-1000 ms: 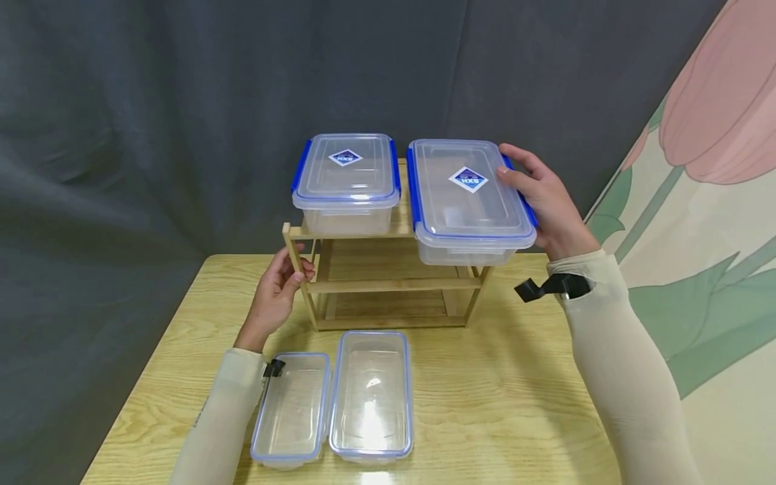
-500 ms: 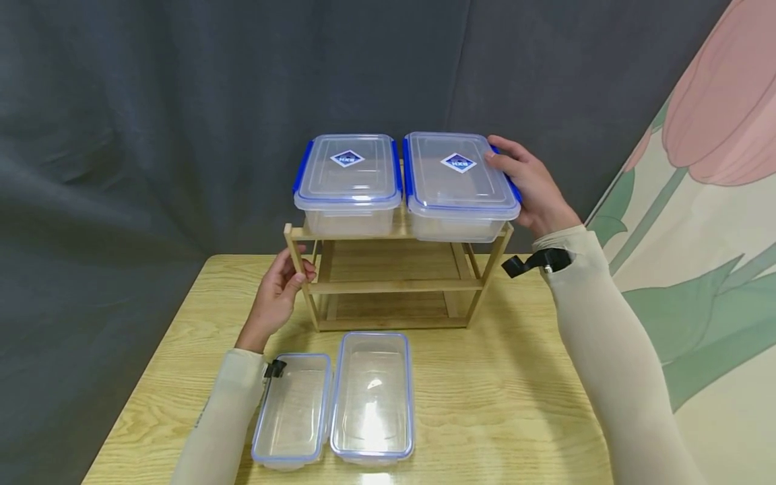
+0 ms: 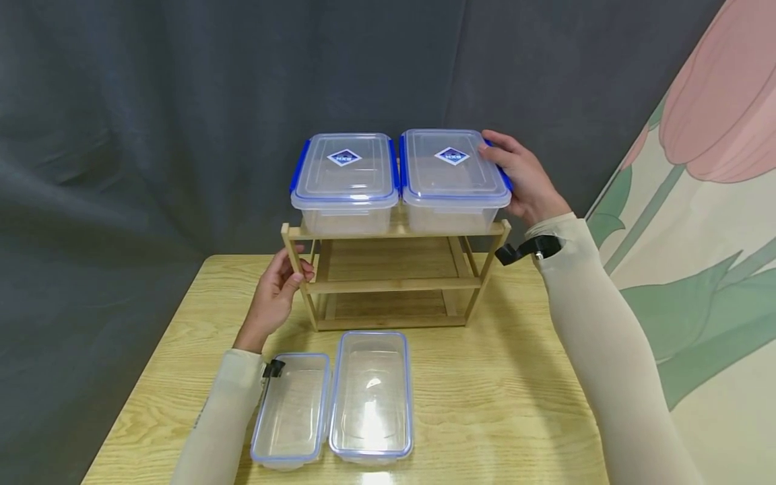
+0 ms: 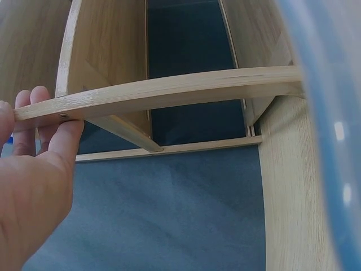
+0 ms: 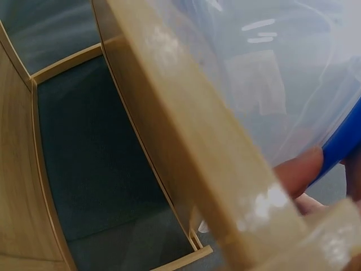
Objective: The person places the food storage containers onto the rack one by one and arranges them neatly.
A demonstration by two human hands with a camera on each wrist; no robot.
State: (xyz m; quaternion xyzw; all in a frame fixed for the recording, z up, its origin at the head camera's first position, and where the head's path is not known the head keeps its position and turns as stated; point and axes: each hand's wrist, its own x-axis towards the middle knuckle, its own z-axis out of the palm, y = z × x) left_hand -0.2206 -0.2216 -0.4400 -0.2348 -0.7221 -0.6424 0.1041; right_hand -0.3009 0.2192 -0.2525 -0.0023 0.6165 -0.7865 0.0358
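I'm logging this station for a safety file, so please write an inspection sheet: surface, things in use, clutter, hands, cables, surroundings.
Surface: pale wood-grain table.
Job's things: wooden rack, with the left lidded box and right lidded box side by side at its top; whether the right one is fully set down is unclear. In front on the table, a smaller box and a larger box, both blue-rimmed.
Clutter: nothing seen.
Hands: left hand grips the rack's left front post; right hand holds the right lidded box by its right side.
Cables: nothing seen.
Surroundings: dark curtain behind; flower-painted wall at right.
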